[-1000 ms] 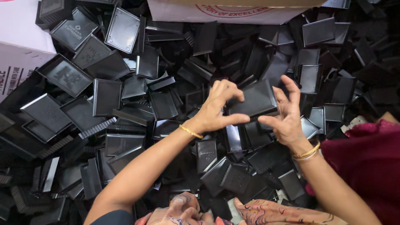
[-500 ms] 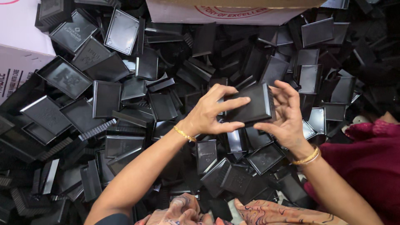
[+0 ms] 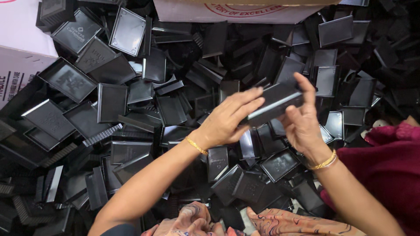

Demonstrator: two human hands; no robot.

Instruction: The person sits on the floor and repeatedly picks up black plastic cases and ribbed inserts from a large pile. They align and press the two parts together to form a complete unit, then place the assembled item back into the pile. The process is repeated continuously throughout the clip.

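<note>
Both hands meet over a deep heap of black plastic trays (image 3: 111,102), and between them sits one black case (image 3: 275,104), raised above the heap a little right of centre. The left hand (image 3: 225,120) comes in from the lower left, its fingers (image 3: 245,102) laid flat along the near face of the case, thumb beneath; its grip is closed on the case. The right hand (image 3: 302,122) stands on the far right end, fingers curled up and over the top edge, so its grip is likewise clamped on the case. The long axis of the case runs from lower left up to the right, tilted, with a pale seam along its length; the two hands hold opposite ends, neither clearly nearer than the other. Each wrist wears a gold bangle (image 3: 195,146). A white carton (image 3: 17,57) with dark print stands at the left edge, partly under trays. Another white box (image 3: 245,11) lies along the top edge, bearing part of a red round stamp. A maroon sleeve (image 3: 389,161) fills the right side, and patterned cloth (image 3: 288,223) shows at the bottom.
</note>
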